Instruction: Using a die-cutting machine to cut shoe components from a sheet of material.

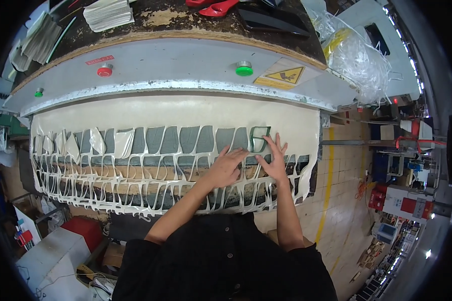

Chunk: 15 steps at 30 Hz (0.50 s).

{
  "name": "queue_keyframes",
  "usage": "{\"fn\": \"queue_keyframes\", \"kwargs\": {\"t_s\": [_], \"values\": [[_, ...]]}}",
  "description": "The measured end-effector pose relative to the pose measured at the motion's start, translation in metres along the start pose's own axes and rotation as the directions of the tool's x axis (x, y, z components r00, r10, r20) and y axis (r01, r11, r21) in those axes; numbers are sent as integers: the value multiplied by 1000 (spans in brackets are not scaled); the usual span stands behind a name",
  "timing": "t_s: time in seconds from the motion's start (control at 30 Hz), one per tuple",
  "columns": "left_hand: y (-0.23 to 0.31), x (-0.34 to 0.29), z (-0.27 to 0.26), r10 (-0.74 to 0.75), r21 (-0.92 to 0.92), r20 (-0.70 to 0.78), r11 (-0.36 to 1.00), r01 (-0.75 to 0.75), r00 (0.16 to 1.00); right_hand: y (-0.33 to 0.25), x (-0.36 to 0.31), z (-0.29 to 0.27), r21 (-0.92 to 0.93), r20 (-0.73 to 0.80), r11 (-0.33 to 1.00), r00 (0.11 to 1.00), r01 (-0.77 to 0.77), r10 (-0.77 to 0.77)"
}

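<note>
A small green-edged cutting die [252, 139] with a crossbar lies on a cream sheet of material [176, 109], at the right end of a row of cut-out openings. My left hand [227, 168] rests flat to the left of the die, its fingers stretched toward the die's lower left corner. My right hand [273, 159] has its fingers spread, with the forefinger against the die's right edge and the thumb just below it. Loose cut pieces [124, 144] lie over the left openings. Toward me the sheet is a net of thin leftover strips [143, 174] hanging over the front edge.
Across the back runs a grey machine beam [171, 78] with a red button [104, 70] and a green button [244, 68]. On its worn top stand stacks of cut pieces [109, 14] and red shoe-like items [219, 8]. A clear plastic bag [359, 62] hangs at the right.
</note>
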State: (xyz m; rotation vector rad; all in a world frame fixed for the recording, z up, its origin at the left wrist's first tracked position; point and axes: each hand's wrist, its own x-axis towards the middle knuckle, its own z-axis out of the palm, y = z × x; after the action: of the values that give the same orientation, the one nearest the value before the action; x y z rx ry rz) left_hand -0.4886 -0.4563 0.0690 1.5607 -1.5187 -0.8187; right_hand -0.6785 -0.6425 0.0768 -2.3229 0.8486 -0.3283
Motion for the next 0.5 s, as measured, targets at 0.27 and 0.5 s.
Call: {"fn": "queue_keyframes", "kwargs": {"t_s": [0.27, 0.5], "values": [[-1, 8, 9, 24, 147, -15, 989, -22, 1000, -2, 11, 3, -33, 2, 999, 999, 33, -33], [-6, 20, 3, 44, 231, -7, 972, -41, 999, 0, 25, 5, -97, -57, 994, 997, 40, -46]]}}
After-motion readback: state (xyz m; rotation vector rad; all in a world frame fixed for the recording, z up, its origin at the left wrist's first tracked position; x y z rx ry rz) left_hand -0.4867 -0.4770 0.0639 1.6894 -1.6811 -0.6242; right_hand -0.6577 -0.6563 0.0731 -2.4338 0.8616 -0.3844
